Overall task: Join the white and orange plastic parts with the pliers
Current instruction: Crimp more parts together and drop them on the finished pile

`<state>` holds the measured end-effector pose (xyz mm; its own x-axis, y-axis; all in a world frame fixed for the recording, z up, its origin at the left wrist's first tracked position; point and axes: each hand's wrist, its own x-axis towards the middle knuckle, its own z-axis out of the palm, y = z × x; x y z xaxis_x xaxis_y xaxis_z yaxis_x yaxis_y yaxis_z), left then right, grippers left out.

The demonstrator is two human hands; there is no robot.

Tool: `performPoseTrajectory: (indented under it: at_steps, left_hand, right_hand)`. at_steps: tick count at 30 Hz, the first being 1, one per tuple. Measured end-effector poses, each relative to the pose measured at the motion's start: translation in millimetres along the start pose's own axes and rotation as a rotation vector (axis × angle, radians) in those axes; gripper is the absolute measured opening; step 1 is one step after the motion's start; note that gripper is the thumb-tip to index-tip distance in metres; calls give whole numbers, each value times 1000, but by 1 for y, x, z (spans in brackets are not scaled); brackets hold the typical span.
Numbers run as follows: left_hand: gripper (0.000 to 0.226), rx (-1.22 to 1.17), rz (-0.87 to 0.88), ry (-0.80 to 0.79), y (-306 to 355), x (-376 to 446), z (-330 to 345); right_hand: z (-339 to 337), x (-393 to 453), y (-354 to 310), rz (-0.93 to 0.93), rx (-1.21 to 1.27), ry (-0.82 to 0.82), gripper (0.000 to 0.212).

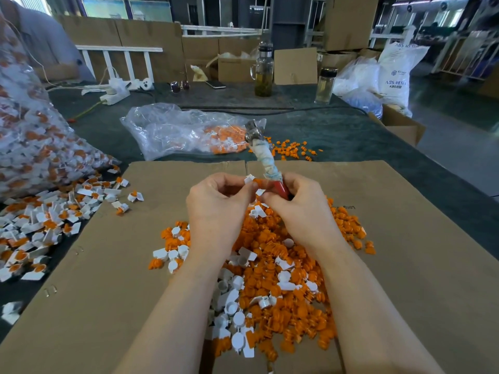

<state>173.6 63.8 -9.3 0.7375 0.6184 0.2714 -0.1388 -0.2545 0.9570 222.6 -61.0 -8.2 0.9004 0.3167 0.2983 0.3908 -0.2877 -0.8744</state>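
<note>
Loose orange-and-white plastic parts pile under my wrists; left hand pinching a small white-and-orange piece, right hand curled round the cloth-wrapped red-handled pliers, so a fumble drops it right into that heap mid-frame.

Even, soft daylight fills the workshop, the brightest patches coming from windows at far left and far right, where detail washes out. The cardboard sheet near the camera is evenly lit, with only faint shadows beneath the forearms. A clear plastic bag in the middle distance throws small glints. Wide-angle distortion bends lines at the edges, stretching the table and the near corners. The left edge smears; the pliers show slight motion blur at the head.
</note>
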Motion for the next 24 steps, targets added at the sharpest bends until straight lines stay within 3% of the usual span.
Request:
performPoseTrajectory:
  at_steps: [5,9,14,20,24]
  left_hand:
    - [9,-238,-125,0,1,6,-7]
    - [9,-403,-157,-8,3,10,-15]
    - [8,-462,-152,-6,4,12,-21]
    - [8,-456,-142,-25,5,12,-22]
    - [8,-472,-148,-34,4,14,-23]
  right_hand:
    - [-16,-2,2,143,121,-172,12]
    - [-27,-2,5,167,35,-304,13]
    - [-29,-3,6,173,-44,-428,17]
    - [-29,-4,5,213,-95,-474,48]
    - [-26,-4,2,165,-111,-473,32]
